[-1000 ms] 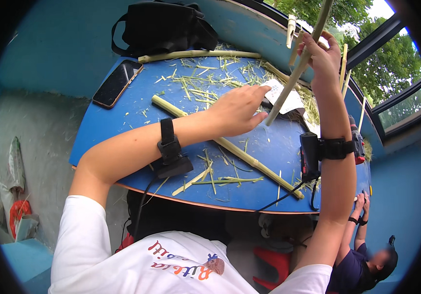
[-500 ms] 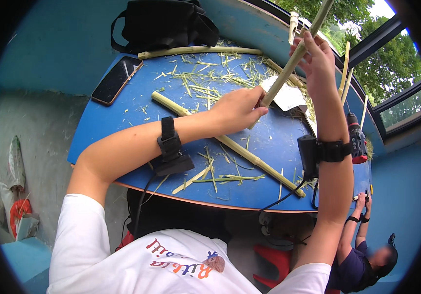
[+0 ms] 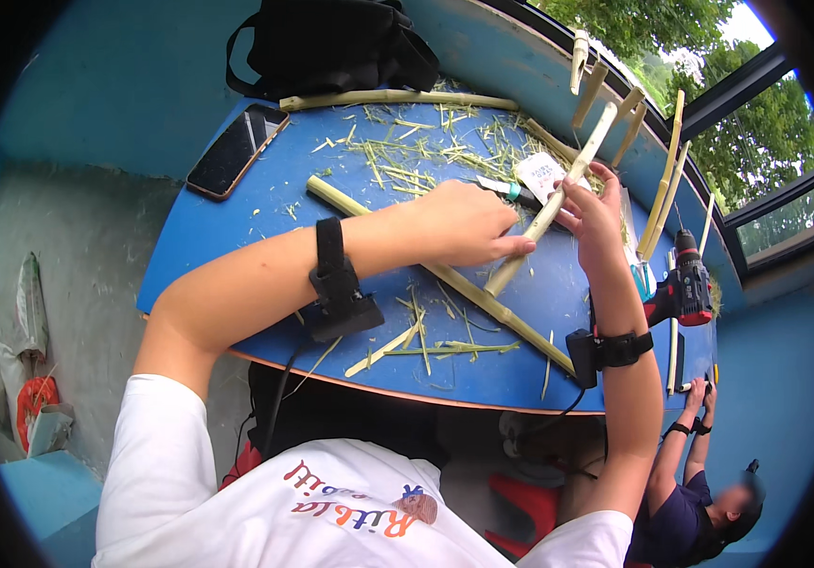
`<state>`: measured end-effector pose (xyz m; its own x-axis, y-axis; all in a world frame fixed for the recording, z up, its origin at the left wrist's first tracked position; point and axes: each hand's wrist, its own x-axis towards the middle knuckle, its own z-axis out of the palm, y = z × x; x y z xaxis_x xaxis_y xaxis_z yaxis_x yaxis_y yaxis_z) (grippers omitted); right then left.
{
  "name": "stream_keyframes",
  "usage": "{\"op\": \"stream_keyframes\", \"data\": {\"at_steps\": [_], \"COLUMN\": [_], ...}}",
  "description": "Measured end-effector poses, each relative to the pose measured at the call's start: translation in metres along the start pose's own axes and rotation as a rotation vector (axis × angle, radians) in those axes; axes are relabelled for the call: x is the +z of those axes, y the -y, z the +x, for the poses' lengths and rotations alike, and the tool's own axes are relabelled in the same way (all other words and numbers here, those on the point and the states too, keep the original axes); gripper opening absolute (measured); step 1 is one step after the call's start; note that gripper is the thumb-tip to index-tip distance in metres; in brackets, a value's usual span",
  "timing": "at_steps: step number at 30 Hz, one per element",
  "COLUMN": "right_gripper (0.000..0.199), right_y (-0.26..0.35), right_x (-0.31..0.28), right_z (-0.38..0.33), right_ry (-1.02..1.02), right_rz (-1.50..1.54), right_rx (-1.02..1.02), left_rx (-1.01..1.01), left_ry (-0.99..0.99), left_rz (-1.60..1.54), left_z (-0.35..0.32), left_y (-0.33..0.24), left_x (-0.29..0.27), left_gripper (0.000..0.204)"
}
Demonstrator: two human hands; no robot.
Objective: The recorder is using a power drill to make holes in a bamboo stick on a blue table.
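Between my two hands a pale, peeled bamboo stick (image 3: 545, 214) is held at a slant, its far end up and to the right, its near end low over the table. My left hand (image 3: 471, 225) grips its lower part, thumb along the stick and the other fingers partly hidden. Higher up, my right hand (image 3: 592, 210) pinches it between thumb and fingers. Just beyond my left hand lies a knife (image 3: 505, 188) beside a white card (image 3: 538, 174). A longer bamboo stick (image 3: 511, 320) rests on the blue table (image 3: 265, 227), passing under my left forearm.
Green shavings (image 3: 393, 161) litter the table. A phone (image 3: 237, 151) and black bag (image 3: 327, 47) are at the far left, with another bamboo stick (image 3: 398, 97) along the back. A power drill (image 3: 689, 289) stands right of my right forearm. A co-worker (image 3: 700, 506) is at lower right.
My right hand has come down and nearer, and the stick's raised end has dropped with it. The knife and more of the drill now show. My left hand has shifted slightly right.
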<state>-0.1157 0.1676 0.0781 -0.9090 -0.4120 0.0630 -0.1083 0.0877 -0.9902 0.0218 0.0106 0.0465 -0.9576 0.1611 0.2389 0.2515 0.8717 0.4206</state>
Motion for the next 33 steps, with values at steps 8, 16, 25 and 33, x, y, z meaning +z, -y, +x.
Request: {"op": "stream_keyframes", "data": {"at_steps": [8, 16, 25, 33], "right_gripper": [0.029, 0.03, 0.017, 0.03], "right_y": [-0.008, 0.049, 0.091, 0.092], "right_x": [-0.009, -0.007, -0.017, 0.008], "right_z": [0.018, -0.009, -0.026, -0.052], "right_ry": [-0.007, 0.067, -0.061, 0.039], "right_rz": [0.194, -0.313, -0.732, -1.073], "right_rx": [0.109, -0.338, -1.035, -0.812], "left_rx": [0.012, 0.126, 0.101, -0.38], "left_ry": [0.325, -0.079, -0.138, 0.159], "left_rz": [0.171, 0.194, 0.129, 0.127], "left_z": [-0.047, -0.075, -0.079, -0.099], "left_y": [0.011, 0.043, 0.061, 0.069], "left_x": [-0.038, -0.029, -0.034, -0.081], "left_gripper": [0.036, 0.01, 0.023, 0.023]}}
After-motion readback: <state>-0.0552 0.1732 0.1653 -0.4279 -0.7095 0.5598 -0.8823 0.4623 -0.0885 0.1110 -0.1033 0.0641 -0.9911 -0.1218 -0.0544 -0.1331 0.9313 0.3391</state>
